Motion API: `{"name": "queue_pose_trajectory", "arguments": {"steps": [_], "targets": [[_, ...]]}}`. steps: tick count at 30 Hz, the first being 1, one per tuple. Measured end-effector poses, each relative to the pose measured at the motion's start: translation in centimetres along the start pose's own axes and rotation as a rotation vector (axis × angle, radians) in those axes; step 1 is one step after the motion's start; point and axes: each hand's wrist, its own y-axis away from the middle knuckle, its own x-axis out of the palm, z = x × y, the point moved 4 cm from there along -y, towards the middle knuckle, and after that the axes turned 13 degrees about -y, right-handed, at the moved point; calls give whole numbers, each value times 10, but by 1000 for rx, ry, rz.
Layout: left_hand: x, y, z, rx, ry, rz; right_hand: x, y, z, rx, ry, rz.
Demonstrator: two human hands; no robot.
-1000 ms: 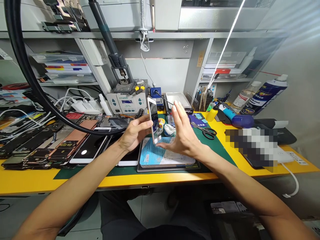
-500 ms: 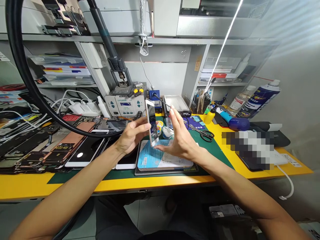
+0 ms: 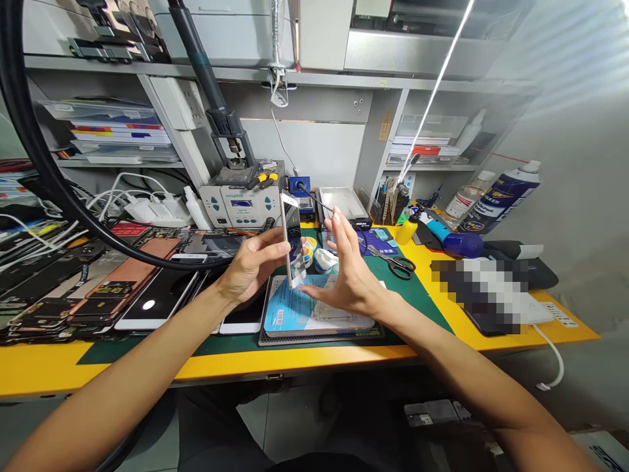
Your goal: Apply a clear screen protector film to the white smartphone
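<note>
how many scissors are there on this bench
1 pair in view: black-handled scissors lying on the green mat, to the right of the right hand. Others may be hidden among the tools in the holder at the back.

Partly out of sight behind the phone (image 3: 291, 244)!
Here the left hand's (image 3: 253, 265) far fingers slip behind it; left of that hand, the black hose (image 3: 63, 208) leaves frame; right of the right hand (image 3: 351, 278), pixelation masks a dark slab (image 3: 484, 308).
</note>
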Motion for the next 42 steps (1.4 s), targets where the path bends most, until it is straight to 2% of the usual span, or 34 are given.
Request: {"name": "queue_pose_trajectory", "arguments": {"steps": [10,20,29,42], "targets": [[-1,0,1,16,-6,0,-3,-1,4,11,-56,-7],[2,0,2,25,6,49,-4,-1,6,45,-93,53],[3,1,2,15,14,58,-1,2,6,101,-312,66],[5,0,4,-24,18,74,3,4,6,145,-383,73]]}}
